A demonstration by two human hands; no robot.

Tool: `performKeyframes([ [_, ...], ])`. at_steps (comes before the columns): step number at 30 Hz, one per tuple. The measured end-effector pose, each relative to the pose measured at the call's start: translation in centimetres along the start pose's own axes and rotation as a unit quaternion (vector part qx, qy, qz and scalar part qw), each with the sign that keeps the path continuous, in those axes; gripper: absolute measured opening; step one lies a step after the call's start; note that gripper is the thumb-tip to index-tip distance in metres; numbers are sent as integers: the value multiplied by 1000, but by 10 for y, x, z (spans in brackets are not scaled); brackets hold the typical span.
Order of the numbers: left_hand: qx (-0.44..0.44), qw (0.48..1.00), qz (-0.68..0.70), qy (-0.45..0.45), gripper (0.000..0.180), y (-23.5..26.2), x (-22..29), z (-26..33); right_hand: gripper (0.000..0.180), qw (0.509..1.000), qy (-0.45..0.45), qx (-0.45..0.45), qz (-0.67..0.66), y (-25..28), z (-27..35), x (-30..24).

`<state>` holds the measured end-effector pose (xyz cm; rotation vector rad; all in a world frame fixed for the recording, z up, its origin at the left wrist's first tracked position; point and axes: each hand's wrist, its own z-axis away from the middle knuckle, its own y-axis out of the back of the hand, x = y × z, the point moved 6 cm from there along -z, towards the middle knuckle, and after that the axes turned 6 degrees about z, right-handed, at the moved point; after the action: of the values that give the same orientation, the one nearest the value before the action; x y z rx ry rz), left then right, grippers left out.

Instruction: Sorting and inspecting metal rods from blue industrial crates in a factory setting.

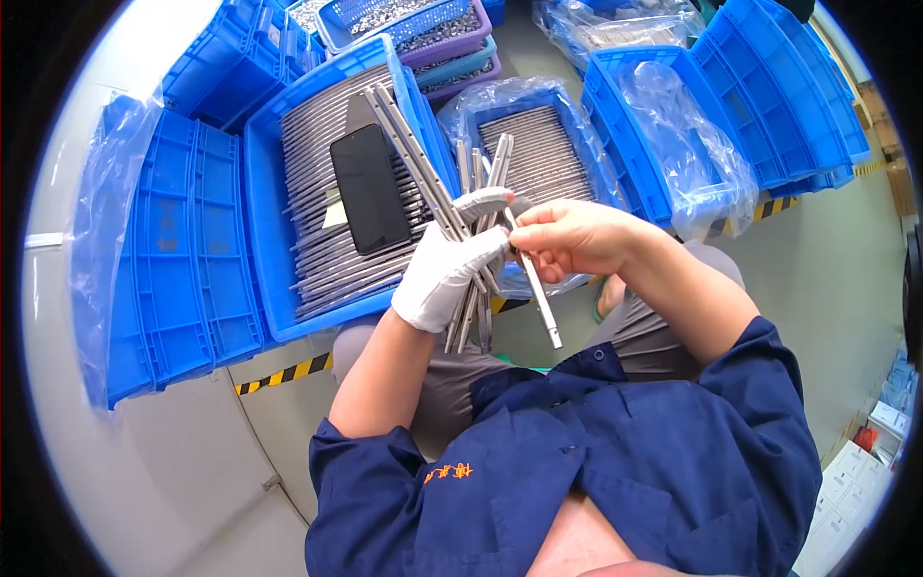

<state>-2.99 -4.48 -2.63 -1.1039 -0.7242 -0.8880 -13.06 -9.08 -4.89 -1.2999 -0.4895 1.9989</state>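
My left hand (437, 274), in a white glove with grey fingertips, is closed round a loose bundle of slim metal rods (409, 149). Small holes run along some of them, and their ends fan out above and below my fist. Between the thumb and fingers of my bare right hand (577, 236) is a single metal rod (540, 303), slanting down toward my lap beside the bundle. Its upper end passes close to my left fingertips; whether they touch it is hard to see.
To the left, a blue crate (265, 231) holds rows of metal rods, with a black phone (370, 192) lying on them. Ahead, more rods (538, 154) fill a plastic-lined crate. Stacked baskets (461, 65) of small metal parts stand behind; another blue crate (625, 159) is at right.
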Motion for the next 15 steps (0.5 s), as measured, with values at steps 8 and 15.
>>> performKeyframes([
  [8,29,999,9,-43,35,10,3,-4,22,983,-93,-68,143,-43,9,45],
  [15,-3,980,189,-67,32,23,14,-5,23,905,-52,-257,335,-72,39,31],
])
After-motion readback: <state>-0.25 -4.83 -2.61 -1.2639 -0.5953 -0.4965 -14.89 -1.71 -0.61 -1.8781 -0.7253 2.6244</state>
